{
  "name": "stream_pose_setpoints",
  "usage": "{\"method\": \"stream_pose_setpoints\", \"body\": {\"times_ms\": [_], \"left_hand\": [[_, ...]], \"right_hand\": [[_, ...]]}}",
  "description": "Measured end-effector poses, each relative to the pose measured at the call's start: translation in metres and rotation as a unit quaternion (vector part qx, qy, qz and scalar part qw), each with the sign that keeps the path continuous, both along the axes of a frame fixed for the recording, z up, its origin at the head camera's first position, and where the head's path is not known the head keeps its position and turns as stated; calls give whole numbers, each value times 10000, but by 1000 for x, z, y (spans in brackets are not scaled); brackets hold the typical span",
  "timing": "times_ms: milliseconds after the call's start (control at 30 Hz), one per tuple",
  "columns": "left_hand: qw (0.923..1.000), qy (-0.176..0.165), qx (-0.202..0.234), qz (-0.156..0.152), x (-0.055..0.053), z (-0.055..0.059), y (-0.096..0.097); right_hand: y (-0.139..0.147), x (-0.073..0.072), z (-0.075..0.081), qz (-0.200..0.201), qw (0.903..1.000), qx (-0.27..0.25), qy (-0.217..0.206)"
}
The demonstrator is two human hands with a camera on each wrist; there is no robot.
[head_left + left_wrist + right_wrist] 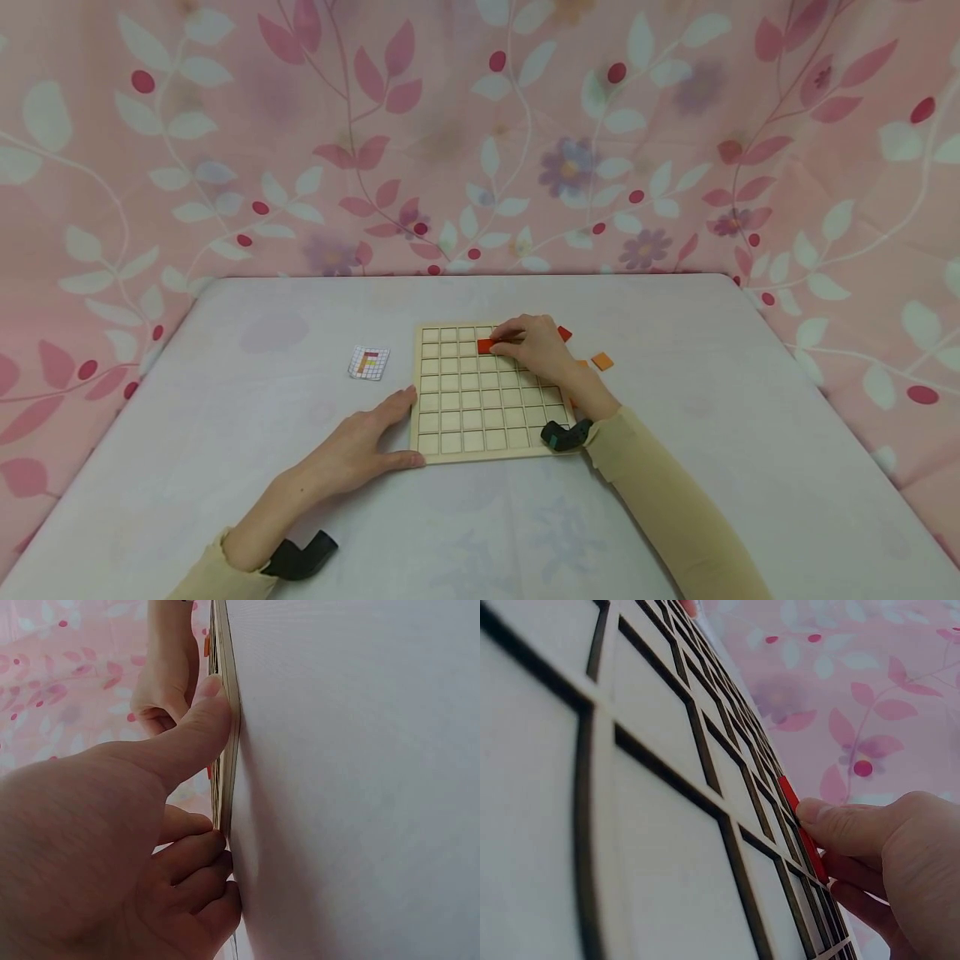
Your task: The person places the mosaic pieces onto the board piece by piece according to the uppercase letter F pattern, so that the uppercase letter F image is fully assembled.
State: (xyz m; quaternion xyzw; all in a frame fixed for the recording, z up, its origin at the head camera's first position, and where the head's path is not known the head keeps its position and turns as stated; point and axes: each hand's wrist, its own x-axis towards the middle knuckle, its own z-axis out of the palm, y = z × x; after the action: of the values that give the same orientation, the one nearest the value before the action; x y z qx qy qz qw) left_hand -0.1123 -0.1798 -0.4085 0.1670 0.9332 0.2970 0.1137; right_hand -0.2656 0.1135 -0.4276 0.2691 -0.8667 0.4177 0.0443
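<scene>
A pale wooden grid board (451,457) with raised square cells lies flat on the table. At its front-left corner my left hand (356,446) holds it, thumb at the front edge and fingers against the left side. Those fingers look curled at the rim in the left wrist view. Over the far rows, my right hand (542,348) pinches a red tile (485,347) between thumb and fingers. The right wrist view shows the thumb on the near face of the same red tile (811,847), right at the grid, with fingers behind it.
Left of the board lies a small pattern card (368,363) with a coloured figure on a grid. Beyond the right forearm are an orange tile (602,361) and another red tile (565,333); more orange pieces are partly hidden by that wrist. A pink floral curtain (450,167) hangs behind the table.
</scene>
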Motion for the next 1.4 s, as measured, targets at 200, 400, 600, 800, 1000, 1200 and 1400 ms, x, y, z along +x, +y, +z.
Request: {"method": "stream_pose_setpoints", "body": {"times_ms": [200, 400, 600, 800, 1000, 1200, 1400], "left_hand": [[10000, 45, -8, -28, 0, 0, 0], [10000, 77, -12, -45, 0, 0, 0], [10000, 65, 2, -50, 0, 1, 0], [10000, 44, 21, -39, 0, 1, 0], [10000, -6, 50, -48, 0, -1, 1], [10000, 10, -5, -35, 1, -2, 1], [10000, 61, -26, -20, 1, -1, 1]], "right_hand": [[0, 0, 0, -1, 10000, -40, -84], [-1, 1, 0, -56, 9999, 8, -155], [-1, 2, 2, -81, 9996, -7, -278], [-1, 3, 3, -128, 9995, 71, -286], [3, 3, 6, -101, 9991, 226, -341], [24, 0, 20, -479, 9974, 149, -513], [56, -3, 28, -912, 9944, 359, -391]]}}
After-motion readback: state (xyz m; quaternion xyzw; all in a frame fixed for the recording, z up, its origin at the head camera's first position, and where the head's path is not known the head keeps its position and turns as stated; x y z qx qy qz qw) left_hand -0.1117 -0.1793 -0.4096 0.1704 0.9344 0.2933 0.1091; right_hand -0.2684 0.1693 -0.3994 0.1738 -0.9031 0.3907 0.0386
